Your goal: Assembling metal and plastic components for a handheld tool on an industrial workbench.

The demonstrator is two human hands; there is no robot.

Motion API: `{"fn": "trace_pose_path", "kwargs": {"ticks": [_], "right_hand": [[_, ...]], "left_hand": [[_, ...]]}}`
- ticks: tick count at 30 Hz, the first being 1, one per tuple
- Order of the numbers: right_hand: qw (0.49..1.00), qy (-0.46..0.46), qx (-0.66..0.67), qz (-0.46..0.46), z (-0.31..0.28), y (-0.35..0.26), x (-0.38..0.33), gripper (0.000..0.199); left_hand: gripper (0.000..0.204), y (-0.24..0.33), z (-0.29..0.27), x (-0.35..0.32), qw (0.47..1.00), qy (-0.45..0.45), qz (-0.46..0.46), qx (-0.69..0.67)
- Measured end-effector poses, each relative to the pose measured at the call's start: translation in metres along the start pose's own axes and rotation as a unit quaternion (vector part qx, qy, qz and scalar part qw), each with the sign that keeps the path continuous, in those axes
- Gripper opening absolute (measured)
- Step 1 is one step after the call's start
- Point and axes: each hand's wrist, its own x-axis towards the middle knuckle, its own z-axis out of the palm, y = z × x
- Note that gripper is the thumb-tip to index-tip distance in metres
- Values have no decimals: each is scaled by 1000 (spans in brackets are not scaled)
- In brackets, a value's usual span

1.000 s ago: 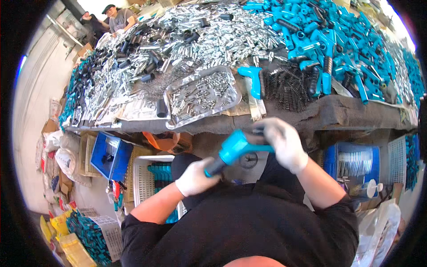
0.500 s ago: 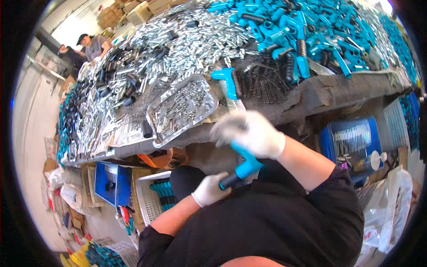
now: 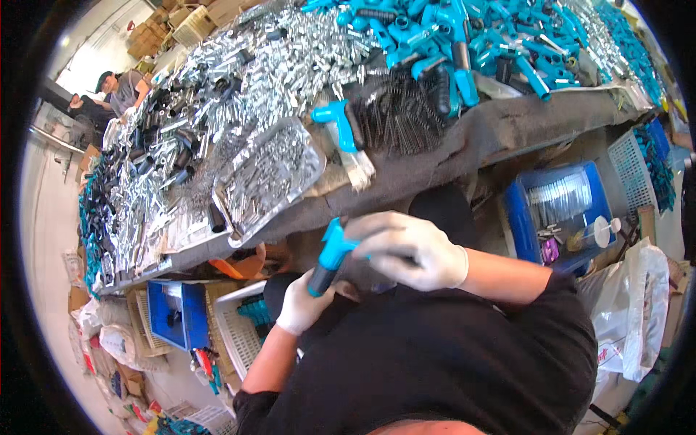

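Head cam: L hand (image 3: 304, 304) has its fingers clenched round the dark collar (image 3: 323, 278) of a teal housing (image 3: 335, 248), held up off the counter (image 3: 500, 134), on the wearer's side of the metal tray (image 3: 316, 168) & a touch right. R hand (image 3: 413, 252), gloved too, is right up by the housing's top part, fingers curled; it's blurry, so can't make out if they grasp it or just hover. Handling, my guess: light, stiff plastic, not esp. fragile, bit slick on smooth teal; collar looks the best hold, teal body 2nd. Counter's dark cloth (image 3: 565, 116) looks rough, rumpled. Right of tray: one loose teal part (image 3: 341, 123), then dark ridged strips (image 3: 399, 119), teal heap (image 3: 428, 32) beyond. Behind tray: silver bits (image 3: 290, 65) galore. Room: blue bin (image 3: 196, 319) & white crate (image 3: 243, 335) below tray, wearer's side; co-worker (image 3: 130, 87) way back, left of it.
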Motion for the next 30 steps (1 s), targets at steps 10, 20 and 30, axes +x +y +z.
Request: {"fn": "trace_pose_path", "kwargs": {"ticks": [10, 20, 30], "right_hand": [[999, -41, -10, 14, -19, -11, 27, 19], [995, -55, 35, 79, -38, -13, 41, 11], [965, -77, -98, 232, -63, 35, 65, 53]], "left_hand": [[32, 15, 14, 18, 999, 12, 34, 18], [29, 32, 6, 38, 987, -6, 119, 111], [28, 77, -41, 39, 993, 44, 79, 70]]}}
